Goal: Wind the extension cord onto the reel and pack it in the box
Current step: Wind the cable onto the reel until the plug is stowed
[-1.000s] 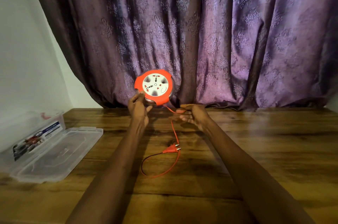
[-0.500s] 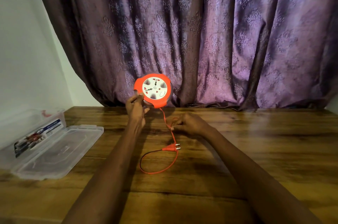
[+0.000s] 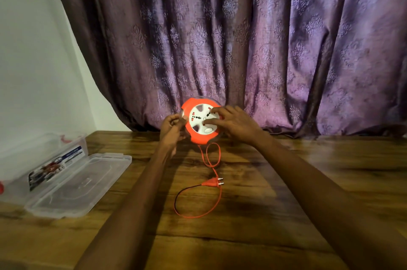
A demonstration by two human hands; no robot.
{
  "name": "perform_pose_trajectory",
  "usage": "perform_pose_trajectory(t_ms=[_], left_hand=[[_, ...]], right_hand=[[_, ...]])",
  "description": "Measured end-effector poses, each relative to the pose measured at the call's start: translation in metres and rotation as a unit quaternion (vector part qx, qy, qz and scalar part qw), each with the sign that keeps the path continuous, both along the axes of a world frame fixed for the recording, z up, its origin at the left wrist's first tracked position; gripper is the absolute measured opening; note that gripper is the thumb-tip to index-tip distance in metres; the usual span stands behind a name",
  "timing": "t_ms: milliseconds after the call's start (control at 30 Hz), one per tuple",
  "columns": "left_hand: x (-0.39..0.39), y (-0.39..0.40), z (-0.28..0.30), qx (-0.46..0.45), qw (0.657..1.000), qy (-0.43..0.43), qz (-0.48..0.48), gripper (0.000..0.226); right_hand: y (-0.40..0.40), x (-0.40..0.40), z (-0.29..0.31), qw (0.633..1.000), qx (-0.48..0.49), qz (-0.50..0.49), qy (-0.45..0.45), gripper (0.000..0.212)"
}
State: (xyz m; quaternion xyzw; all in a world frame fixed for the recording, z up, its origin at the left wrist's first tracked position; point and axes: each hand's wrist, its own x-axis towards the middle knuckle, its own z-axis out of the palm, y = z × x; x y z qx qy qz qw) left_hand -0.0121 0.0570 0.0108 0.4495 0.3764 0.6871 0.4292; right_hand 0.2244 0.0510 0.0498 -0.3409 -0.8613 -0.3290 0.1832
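Observation:
An orange reel (image 3: 197, 137) with a white socket face is held upright above the far side of the wooden table (image 3: 286, 192). My left hand (image 3: 172, 127) grips its left rim. My right hand (image 3: 233, 122) lies over the right side of the reel, fingers spread on the white face. A short length of orange cord (image 3: 211, 155) hangs from the reel's bottom, loops on the table and ends in an orange two-pin plug (image 3: 212, 182). The clear plastic box (image 3: 44, 159) sits open at the left, its lid (image 3: 81, 183) flat beside it.
A purple patterned curtain (image 3: 242, 49) hangs right behind the reel, down to the table's back edge. A white wall (image 3: 33, 49) stands at the left. The box carries a printed label on its side.
My right hand has let go of the cord and moved up onto the reel's face. The reel has come lower and a little to the right. The loose cord now lies slack on the table.

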Motion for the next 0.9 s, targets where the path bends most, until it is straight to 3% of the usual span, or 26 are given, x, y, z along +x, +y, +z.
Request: perform_pose_trajectory(t_ms=[133, 433, 533, 633, 733, 833, 900], left_hand=[[0.0, 0.0, 0.007, 0.003, 0.999, 0.039, -0.015, 0.021], [0.014, 0.0, 0.01, 0.011, 0.993, 0.119, -0.009, 0.027], [0.019, 0.001, 0.01, 0.02, 0.994, 0.111, 0.007, 0.023], [0.028, -0.001, 0.011, 0.045, 0.994, 0.092, 0.028, 0.03], [0.036, 0.001, 0.006, 0.072, 0.991, 0.095, 0.063, 0.032], [0.038, -0.001, 0.001, 0.084, 0.987, 0.117, 0.064, 0.031], [0.04, 0.0, -0.002, 0.099, 0.984, 0.131, 0.063, 0.032]], right_hand=[[-0.007, -0.002, 0.015, 0.994, 0.012, -0.018, -0.106, 0.051], [-0.011, -0.01, 0.017, 0.985, 0.065, -0.044, -0.156, 0.048], [-0.01, -0.017, 0.012, 0.993, 0.019, -0.106, -0.057, 0.061], [-0.016, -0.028, 0.01, 0.978, -0.053, -0.164, 0.119, 0.063], [-0.024, -0.037, 0.009, 0.921, -0.147, -0.193, 0.305, 0.064], [-0.023, -0.042, 0.01, 0.855, -0.235, -0.218, 0.408, 0.07], [-0.02, -0.043, 0.012, 0.788, -0.32, -0.193, 0.49, 0.073]])
